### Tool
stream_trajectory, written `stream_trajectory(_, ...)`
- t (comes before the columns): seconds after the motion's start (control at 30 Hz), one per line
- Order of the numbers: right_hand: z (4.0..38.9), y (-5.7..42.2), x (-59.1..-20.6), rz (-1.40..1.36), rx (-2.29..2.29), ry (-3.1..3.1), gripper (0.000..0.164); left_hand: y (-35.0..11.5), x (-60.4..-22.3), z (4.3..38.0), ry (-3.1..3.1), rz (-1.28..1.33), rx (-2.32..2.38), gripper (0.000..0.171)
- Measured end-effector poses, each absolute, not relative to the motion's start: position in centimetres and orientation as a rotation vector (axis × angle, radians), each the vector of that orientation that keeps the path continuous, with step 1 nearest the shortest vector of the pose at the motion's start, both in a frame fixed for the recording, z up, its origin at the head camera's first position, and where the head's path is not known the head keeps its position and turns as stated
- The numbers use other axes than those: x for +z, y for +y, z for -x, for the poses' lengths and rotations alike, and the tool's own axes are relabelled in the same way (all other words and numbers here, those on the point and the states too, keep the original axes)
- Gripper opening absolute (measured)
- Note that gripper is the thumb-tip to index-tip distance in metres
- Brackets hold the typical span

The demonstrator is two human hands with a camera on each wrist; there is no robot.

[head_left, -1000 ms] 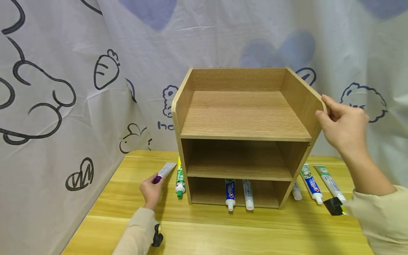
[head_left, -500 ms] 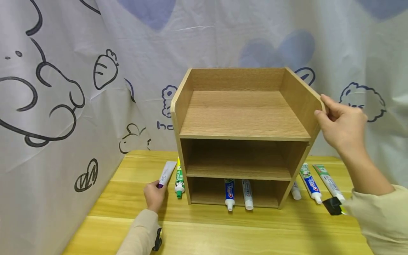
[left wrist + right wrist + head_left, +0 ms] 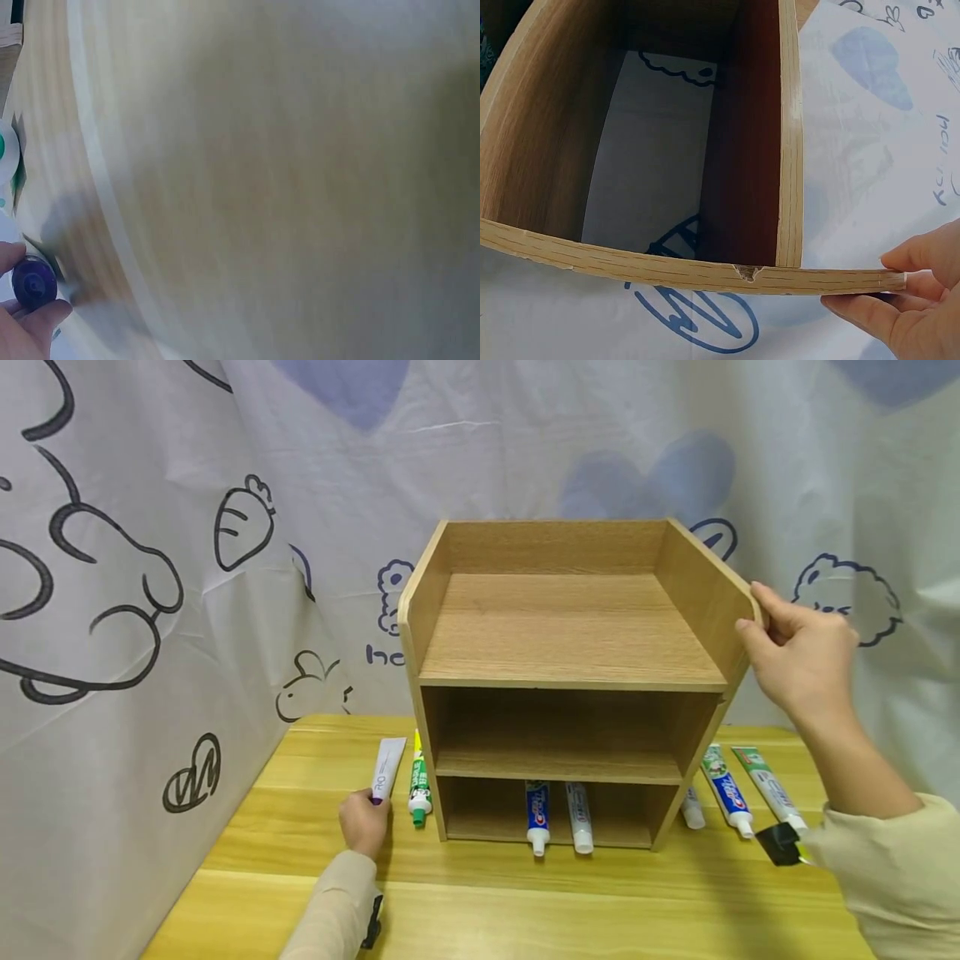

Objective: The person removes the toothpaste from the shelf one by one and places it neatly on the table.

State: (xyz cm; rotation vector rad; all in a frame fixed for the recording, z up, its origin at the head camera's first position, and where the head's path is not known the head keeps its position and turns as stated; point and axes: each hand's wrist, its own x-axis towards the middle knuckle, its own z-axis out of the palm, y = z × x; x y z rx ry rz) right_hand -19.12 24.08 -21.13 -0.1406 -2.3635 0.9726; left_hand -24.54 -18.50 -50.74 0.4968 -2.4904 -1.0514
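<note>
My left hand (image 3: 363,823) pinches a white toothpaste tube (image 3: 387,767) by its purple cap (image 3: 34,283), low over the table left of the shelf. The tube's flat end points away from me. Beside it lies a green and yellow toothpaste tube (image 3: 420,785), its green cap toward me. At upper right, my right hand (image 3: 813,652) grips the front edge of the right side panel of a wooden shelf unit (image 3: 577,627). The right wrist view shows thumb and fingers on either side of that panel's edge (image 3: 832,281). Two toothpaste tubes stick out of the bottom compartment, one blue (image 3: 537,814), one white (image 3: 580,814).
Right of the shelf lie a partly hidden white tube (image 3: 692,810), a blue and green toothpaste tube (image 3: 727,793) and a green and white one (image 3: 770,785). A patterned white curtain (image 3: 337,527) hangs behind and to the left of the wooden table (image 3: 525,910).
My left hand has moved slightly right, and the white tube has swung from slanting right to pointing almost straight away. The right hand keeps its grip on the shelf panel.
</note>
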Motion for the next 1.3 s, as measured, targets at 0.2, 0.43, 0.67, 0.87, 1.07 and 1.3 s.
stream_trajectory(0.2,19.1,24.1,-21.1,0.133,0.977,-2.36,0.043,-18.7,-50.8,24.5,-2.523,-0.423,-1.051,0.021)
stream_trajectory(0.43,19.1,24.0,-21.2,0.136,0.961,-2.362,0.043,-18.1,-50.1,23.5,-2.449,-0.338,-1.063,0.036)
stream_trajectory(0.67,18.9,24.0,-21.2,0.14,0.954,-2.346,0.043,-16.6,-49.4,21.2,-2.326,-0.146,-1.132,0.047)
stream_trajectory(0.87,18.1,23.6,-21.2,0.172,0.95,-2.369,0.043,-15.6,-49.4,18.8,-2.337,-0.119,-1.221,0.048)
stream_trajectory(1.07,18.0,23.5,-21.2,0.17,0.97,-2.365,0.044,-13.9,-50.4,17.1,-2.382,-0.103,-1.309,0.05)
stream_trajectory(1.3,18.0,23.5,-21.1,0.166,0.963,-2.363,0.044,-11.7,-50.9,15.4,-2.348,0.005,-1.428,0.059)
